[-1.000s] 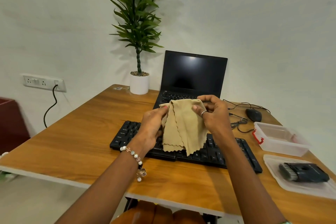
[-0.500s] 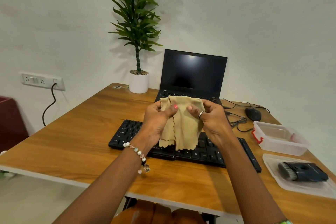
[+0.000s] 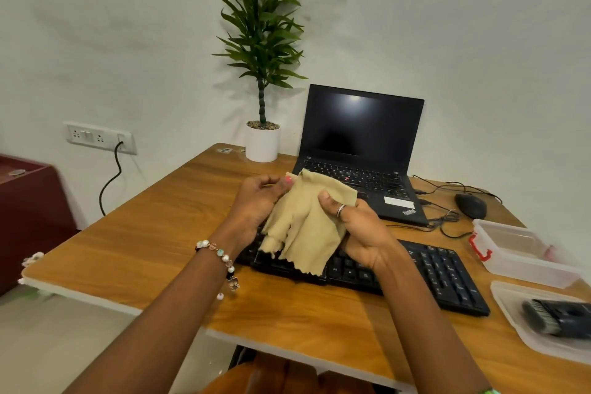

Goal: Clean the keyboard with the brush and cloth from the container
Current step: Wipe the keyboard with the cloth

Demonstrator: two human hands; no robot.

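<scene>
A beige cloth (image 3: 303, 227) hangs bunched between both hands above the left half of the black keyboard (image 3: 441, 275). My left hand (image 3: 256, 202) pinches its upper left edge. My right hand (image 3: 355, 227) grips its right side, thumb on top. The cloth's scalloped lower edge droops onto the keys. The black brush (image 3: 556, 317) lies on the clear lid (image 3: 524, 336) at the right edge. The clear container (image 3: 518, 253) with a red clasp stands just behind the lid.
An open black laptop (image 3: 361, 144) stands behind the keyboard. A white potted plant (image 3: 262, 138) is at the back left of the wooden desk (image 3: 166, 230). A black mouse (image 3: 470, 205) and tangled cables (image 3: 444, 221) lie to the right of the laptop.
Both hands have lowered with the cloth and gathered it closer together. The view has shifted, so the scene sits further right and lower in the frame.
</scene>
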